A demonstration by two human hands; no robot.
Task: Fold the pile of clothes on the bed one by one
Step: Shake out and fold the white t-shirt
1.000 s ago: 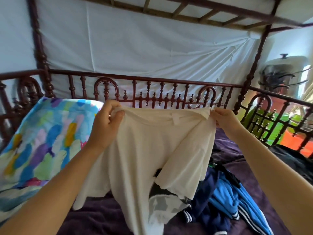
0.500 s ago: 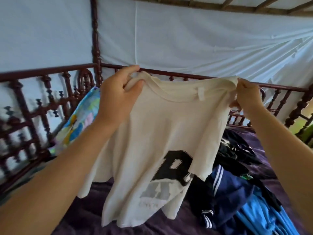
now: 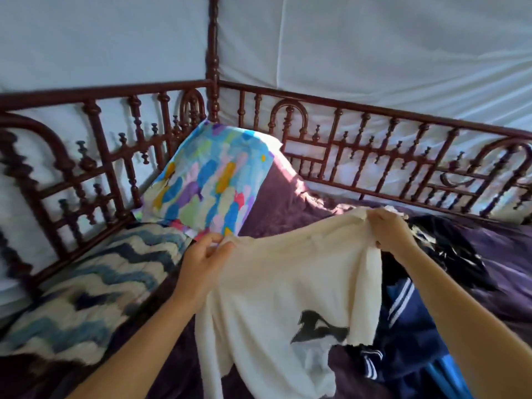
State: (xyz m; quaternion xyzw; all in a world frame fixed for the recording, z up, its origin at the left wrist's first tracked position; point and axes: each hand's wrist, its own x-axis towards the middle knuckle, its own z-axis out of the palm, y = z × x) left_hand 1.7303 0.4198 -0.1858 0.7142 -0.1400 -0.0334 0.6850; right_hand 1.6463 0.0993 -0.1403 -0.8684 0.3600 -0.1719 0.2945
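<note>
Fingers (image 3: 213,240) of the left hand (image 3: 201,263) and the right hand (image 3: 393,234) pinch the shoulders of the cream T-shirt (image 3: 288,283), which hangs over the middle of the bed (image 3: 276,197), left of the pile of clothes (image 3: 411,326). Best, I judge, to keep the shoulders level and taut and lay it flat clear of the pile before folding.
</note>
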